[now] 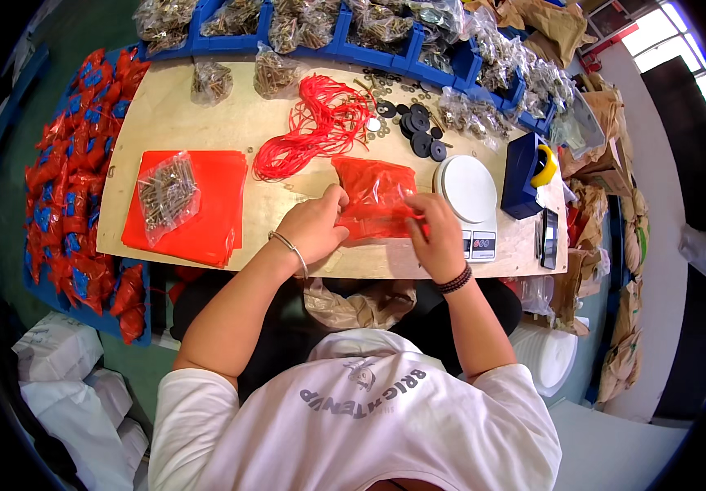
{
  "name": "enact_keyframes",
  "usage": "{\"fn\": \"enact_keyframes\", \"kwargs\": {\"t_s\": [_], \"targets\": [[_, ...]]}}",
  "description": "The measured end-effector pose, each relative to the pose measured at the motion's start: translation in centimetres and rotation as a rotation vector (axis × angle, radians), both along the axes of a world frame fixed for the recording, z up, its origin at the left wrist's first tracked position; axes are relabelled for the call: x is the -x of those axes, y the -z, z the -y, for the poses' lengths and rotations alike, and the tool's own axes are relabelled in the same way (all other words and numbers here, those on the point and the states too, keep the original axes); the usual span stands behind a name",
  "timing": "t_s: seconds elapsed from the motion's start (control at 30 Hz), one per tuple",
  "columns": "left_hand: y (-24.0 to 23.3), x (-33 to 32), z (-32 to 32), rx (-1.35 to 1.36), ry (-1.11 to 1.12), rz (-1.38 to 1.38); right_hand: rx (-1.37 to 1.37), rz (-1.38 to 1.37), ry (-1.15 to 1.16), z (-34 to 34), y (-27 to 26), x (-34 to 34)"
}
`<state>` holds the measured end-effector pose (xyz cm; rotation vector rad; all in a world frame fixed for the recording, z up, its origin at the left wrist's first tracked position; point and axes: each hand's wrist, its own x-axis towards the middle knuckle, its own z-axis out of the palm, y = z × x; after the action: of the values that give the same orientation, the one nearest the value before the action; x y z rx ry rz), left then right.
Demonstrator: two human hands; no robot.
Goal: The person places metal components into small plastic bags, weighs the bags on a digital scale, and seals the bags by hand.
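A filled red plastic bag lies on the wooden table before me. My left hand has its thumb and fingers at the bag's left edge. At its lower right, my right hand touches the plastic with bent fingers. Whether either hand pinches the plastic is hard to see. Beyond the bag is a loose bundle of red plastic string. A white digital kitchen scale stands just right of the bag. To the left, a clear bag of screws rests on a stack of flat red bags.
Blue parts bins holding bagged hardware line the far edge. Black rubber washers lie near a bag of metal parts. A blue tape dispenser and a phone are at right. Tied red bags fill the left side.
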<state>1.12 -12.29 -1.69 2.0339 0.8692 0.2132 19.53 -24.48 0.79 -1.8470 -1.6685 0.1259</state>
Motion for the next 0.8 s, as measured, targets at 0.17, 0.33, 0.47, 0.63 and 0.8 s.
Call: {"fn": "enact_keyframes", "kwargs": {"t_s": [0.17,0.33,0.47,0.63,0.8], "targets": [[0.1,0.2,-0.4,-0.018,0.086,-0.079,-0.003,0.005,-0.121,-1.5,1.3,1.8],[-0.2,0.0,-0.4,-0.049,0.119,-0.093,-0.022,0.026,-0.016,-2.1,2.2,2.4],[-0.4,0.0,-0.3,-0.059,0.132,-0.134,-0.012,0.206,0.069,-2.7,2.1,3.8],[-0.1,0.0,-0.2,-0.063,0.124,-0.092,-0.001,0.209,0.081,-2.4,1.9,3.3],[-0.1,0.0,-0.2,-0.034,0.126,-0.066,-0.1,0.274,0.234,0.1,2.6,-1.0]]}}
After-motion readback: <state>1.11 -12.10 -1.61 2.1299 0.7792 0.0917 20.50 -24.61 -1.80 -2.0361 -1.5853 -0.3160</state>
